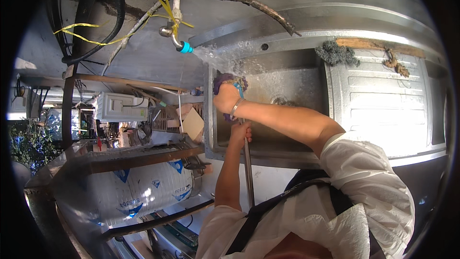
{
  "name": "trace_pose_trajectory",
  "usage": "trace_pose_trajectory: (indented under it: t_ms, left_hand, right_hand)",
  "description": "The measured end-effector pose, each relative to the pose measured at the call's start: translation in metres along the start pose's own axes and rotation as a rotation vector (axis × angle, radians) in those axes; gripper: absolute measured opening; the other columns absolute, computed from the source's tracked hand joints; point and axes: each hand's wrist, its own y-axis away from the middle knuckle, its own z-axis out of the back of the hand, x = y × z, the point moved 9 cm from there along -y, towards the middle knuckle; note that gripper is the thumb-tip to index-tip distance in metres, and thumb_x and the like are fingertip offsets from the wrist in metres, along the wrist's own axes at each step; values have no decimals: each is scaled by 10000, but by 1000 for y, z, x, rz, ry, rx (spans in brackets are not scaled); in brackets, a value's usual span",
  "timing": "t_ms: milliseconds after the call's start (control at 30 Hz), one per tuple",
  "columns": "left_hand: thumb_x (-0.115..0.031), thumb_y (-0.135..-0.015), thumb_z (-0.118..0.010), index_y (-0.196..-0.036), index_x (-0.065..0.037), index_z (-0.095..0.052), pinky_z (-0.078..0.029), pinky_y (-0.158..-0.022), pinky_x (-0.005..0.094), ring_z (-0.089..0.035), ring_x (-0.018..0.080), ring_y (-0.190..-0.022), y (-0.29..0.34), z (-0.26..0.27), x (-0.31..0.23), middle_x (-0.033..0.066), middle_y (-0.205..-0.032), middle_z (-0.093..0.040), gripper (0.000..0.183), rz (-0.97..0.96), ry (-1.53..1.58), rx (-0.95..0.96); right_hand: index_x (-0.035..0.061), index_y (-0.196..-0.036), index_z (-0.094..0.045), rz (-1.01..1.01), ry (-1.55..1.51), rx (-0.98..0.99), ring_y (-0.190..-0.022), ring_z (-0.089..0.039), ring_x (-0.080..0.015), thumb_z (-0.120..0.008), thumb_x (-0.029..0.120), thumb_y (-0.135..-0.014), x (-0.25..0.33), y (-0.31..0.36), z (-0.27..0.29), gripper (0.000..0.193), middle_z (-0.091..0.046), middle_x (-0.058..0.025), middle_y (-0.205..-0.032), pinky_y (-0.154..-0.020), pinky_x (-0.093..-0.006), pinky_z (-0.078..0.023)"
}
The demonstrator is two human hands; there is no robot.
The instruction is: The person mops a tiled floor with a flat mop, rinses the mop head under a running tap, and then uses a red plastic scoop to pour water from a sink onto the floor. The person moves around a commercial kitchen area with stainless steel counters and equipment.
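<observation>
My left hand (241, 132) is closed around a metal mop pole (248, 172) just outside the sink's near left side. The pole runs down toward my body. My right hand (226, 98) grips the mop head (223, 79), a bunch of purple and beige cloth with a light blue part, in the left end of the steel sink (209, 120). A bracelet circles that wrist. Above the mop head, a metal tap (168, 30) with a turquoise nozzle (185, 47) sprays water across the sink. My right fingers are partly hidden by the cloth.
A ridged drainboard (383, 100) joins the sink on the right. Grey scouring wool (337, 53) and a wooden strip (378, 46) lie at its back. A stick (249, 1) leans behind the sink. At lower left, a film-wrapped metal cylinder (143, 192) sits within a metal frame.
</observation>
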Motion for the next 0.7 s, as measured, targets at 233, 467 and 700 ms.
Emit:
trace_pose_trajectory:
  t_ms: [233,467,700]
  left_hand:
    - [-137,-805,-578,-685,-105,-451,-358,-369,291,-408,105,-384,0,-11,-11,-17,-517,-428,178,1,-50,71]
    - [-221,-873,-582,-719,-135,-473,-361,-384,262,-403,82,-412,5,-15,10,-39,-552,-447,207,138,-87,96]
    - [-139,-845,-592,-764,-115,-487,-367,-373,270,-419,84,-414,-8,-26,3,-26,-544,-444,135,115,-18,153]
  right_hand:
    - [-79,-729,-641,-26,-129,28,-806,-618,-425,-594,132,-732,7,0,15,216,-624,-286,-805,-719,-412,-505]
    - [-113,-788,-628,107,31,-62,-831,-627,-398,-575,89,-701,4,22,24,226,-615,-299,-850,-735,-394,-512]
    - [-87,-851,-643,-48,12,77,-937,-599,-409,-566,122,-704,-16,-5,34,267,-606,-308,-931,-835,-407,-472]
